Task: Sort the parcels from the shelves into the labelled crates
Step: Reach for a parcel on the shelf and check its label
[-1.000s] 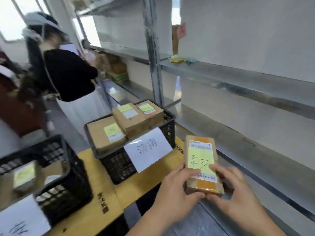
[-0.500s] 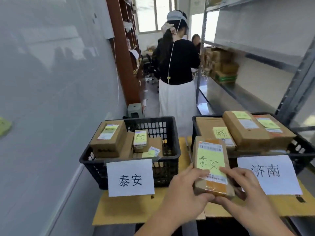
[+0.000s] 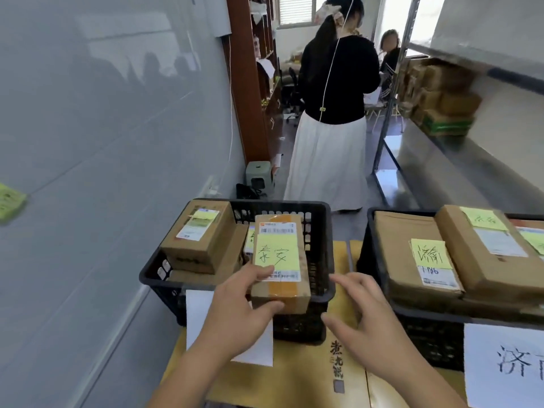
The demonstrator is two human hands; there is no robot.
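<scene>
Cardboard parcel (image 3: pixel 279 266) marked 泰安 hangs over the left crate's (image 3: pixel 326 278) near rim, pinched by our left hand (image 3: pixel 238 313) while our right hand (image 3: pixel 362 316) spreads free beside it; we should lower it flat before letting go.

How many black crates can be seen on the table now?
2. The left crate lies under the held parcel; the right crate is beside it, cut by the frame edge. More may be out of view.

I see a pale grey wall (image 3: pixel 103 128) on my left, a brown wooden cabinet (image 3: pixel 244 83) further back, metal shelving (image 3: pixel 471 160) at right, and a bright blinded window (image 3: pixel 295 10) ahead.
</scene>
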